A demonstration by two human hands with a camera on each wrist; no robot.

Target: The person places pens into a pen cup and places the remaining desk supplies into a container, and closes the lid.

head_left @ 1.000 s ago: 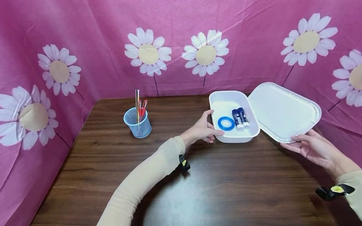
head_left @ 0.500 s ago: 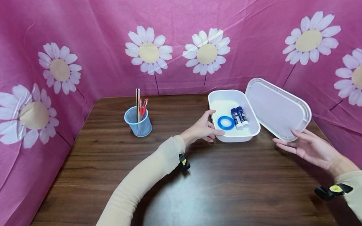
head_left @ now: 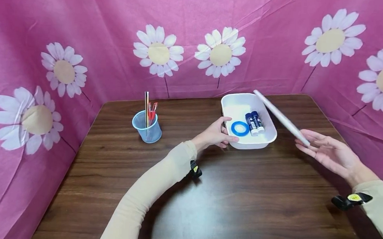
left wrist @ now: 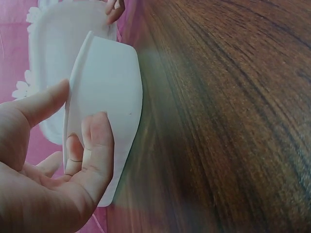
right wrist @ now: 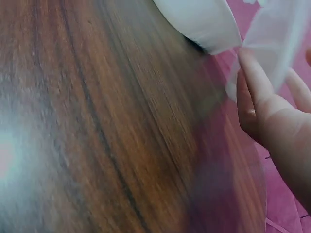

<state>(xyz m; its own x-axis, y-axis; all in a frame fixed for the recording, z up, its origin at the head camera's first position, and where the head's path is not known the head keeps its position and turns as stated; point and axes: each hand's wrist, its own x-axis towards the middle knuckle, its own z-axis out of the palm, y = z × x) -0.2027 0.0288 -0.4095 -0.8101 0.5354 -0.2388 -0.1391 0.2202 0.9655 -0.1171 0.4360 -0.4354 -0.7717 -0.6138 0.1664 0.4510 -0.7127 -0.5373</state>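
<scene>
A white plastic container (head_left: 252, 146) sits open near the table's back right. Inside lie a blue tape roll (head_left: 245, 129) and two glue sticks (head_left: 255, 123) with dark blue caps. My left hand (head_left: 215, 135) grips the container's near left corner, thumb at the rim and fingers along the outer wall (left wrist: 109, 73). Off its right side, my right hand (head_left: 332, 154) holds the matching white lid (head_left: 281, 117) by its near end. The lid stands raised on edge, its far end overlapping the container's rim in the head view. My right fingers straddle the lid (right wrist: 277, 43).
A light blue mesh pen cup (head_left: 147, 133) holding pencils and red pens stands on the left of the brown wooden table (head_left: 187, 191). Behind and beside the table hangs a pink curtain (head_left: 190, 11) printed with daisies.
My right hand has turned the lid from showing its broad face to standing edge-on, its upper end shifting left to the container. My left hand and the container have stayed put.
</scene>
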